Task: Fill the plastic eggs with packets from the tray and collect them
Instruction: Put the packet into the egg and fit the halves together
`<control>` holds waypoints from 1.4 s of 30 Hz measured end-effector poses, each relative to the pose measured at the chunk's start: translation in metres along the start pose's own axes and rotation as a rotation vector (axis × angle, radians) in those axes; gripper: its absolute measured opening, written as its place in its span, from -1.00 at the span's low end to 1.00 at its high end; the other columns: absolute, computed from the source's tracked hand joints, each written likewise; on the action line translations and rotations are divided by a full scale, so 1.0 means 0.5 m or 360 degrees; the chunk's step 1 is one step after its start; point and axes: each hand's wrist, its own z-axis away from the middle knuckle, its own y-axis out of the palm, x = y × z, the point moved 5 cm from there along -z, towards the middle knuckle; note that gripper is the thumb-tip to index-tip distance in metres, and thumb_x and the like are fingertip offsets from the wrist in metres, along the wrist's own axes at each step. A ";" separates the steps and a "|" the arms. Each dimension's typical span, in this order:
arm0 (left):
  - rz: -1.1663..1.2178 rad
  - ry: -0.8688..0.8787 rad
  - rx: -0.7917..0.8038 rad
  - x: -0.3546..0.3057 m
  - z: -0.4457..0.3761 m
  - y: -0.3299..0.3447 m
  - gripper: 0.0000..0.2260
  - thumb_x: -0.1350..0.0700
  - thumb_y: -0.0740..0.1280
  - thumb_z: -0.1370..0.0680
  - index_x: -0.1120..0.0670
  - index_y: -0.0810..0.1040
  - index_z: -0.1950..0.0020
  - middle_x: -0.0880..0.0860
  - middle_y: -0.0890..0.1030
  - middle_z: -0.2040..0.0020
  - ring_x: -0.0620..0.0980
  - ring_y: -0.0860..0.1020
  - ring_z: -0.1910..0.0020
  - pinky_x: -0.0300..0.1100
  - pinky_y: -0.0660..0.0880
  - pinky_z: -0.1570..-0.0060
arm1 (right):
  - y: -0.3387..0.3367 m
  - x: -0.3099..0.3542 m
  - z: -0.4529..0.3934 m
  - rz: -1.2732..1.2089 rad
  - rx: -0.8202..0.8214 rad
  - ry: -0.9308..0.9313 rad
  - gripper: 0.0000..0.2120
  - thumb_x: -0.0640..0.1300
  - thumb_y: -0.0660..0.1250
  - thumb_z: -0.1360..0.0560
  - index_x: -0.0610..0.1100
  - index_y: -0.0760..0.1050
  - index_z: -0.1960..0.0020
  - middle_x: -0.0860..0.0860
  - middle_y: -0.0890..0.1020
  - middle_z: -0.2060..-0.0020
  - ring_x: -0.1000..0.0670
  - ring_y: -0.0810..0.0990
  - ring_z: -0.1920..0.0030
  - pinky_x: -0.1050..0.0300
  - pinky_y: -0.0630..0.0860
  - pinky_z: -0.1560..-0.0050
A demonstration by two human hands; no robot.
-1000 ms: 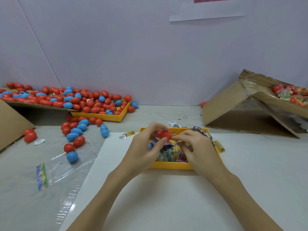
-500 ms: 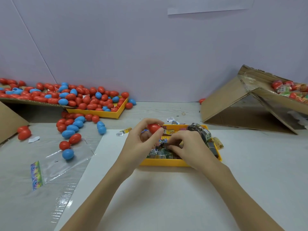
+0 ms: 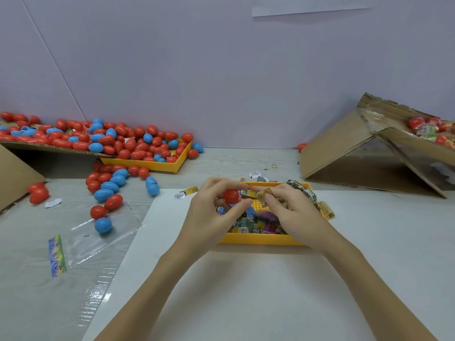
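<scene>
My left hand point(image 3: 211, 212) holds a red plastic egg point(image 3: 231, 196) between thumb and fingers, just over the left part of the yellow packet tray point(image 3: 261, 239). My right hand point(image 3: 288, 210) pinches a small yellow-brown packet point(image 3: 265, 193) close to the right of the egg. The tray holds several colourful packets point(image 3: 248, 223); my hands cover much of it.
A heap of red and blue eggs point(image 3: 118, 143) spills from a cardboard flap and a second yellow tray point(image 3: 152, 166) at the back left; loose eggs point(image 3: 108, 193) lie nearer. A cardboard box point(image 3: 369, 153) with wrapped eggs stands right. A clear bag point(image 3: 93, 239) lies left.
The left hand stays on the red egg. The right hand has come up out of the tray with a packet pinched, now held beside the egg.
</scene>
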 end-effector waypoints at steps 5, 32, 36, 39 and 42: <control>-0.0091 0.0160 -0.0058 -0.004 0.003 0.007 -0.88 0.06 0.50 -0.54 -0.08 0.72 -0.07 -0.09 0.60 -0.05 -0.04 0.61 -0.07 -0.37 0.50 0.10 | 0.012 0.024 0.014 -0.0027 0.0115 -0.0097 -0.71 -0.11 0.17 -0.71 0.23 0.57 0.00 -0.01 0.50 -0.03 0.24 0.45 0.30 0.29 0.35 0.15; 0.0611 -0.0313 0.0134 -0.001 0.014 0.030 -0.83 0.16 0.44 -0.58 0.07 0.62 -0.16 0.04 0.65 -0.18 -0.02 0.70 -0.13 -0.20 0.62 -0.08 | -0.025 0.022 0.024 -0.0516 -0.0352 -0.0046 -0.89 -0.30 0.26 -0.65 -0.14 0.51 -0.02 -0.13 0.65 0.15 0.00 0.72 0.22 0.20 0.61 0.21; 0.0392 -0.0263 0.0149 0.002 0.015 0.032 -0.69 0.34 0.24 -0.66 -0.02 0.58 -0.23 -0.09 0.58 0.02 -0.19 0.56 0.06 -0.30 0.51 0.04 | -0.018 0.043 0.031 0.0219 -0.0307 -0.0446 -0.83 -0.28 0.33 -0.62 0.00 0.53 0.00 0.07 0.61 0.12 0.06 0.61 0.10 0.21 0.53 0.12; 0.0132 -0.0164 0.0063 -0.002 0.013 0.030 -0.92 0.09 0.41 -0.62 -0.03 0.62 -0.11 -0.06 0.46 0.18 -0.15 0.43 0.24 -0.32 0.39 0.19 | -0.013 0.048 0.032 0.0174 -0.0233 -0.0530 -0.84 -0.22 0.37 -0.61 0.04 0.57 -0.07 0.11 0.60 0.06 0.05 0.59 0.04 0.17 0.56 0.10; -0.0028 -0.0061 0.0017 -0.003 0.011 0.024 -0.94 0.11 0.49 -0.56 -0.01 0.64 0.00 -0.05 0.47 0.22 -0.13 0.42 0.28 -0.28 0.38 0.23 | -0.015 0.045 0.033 0.0001 -0.0252 -0.0430 -0.67 -0.24 0.42 -0.58 0.09 0.51 -0.23 0.09 0.56 0.12 0.01 0.59 0.12 0.14 0.57 0.09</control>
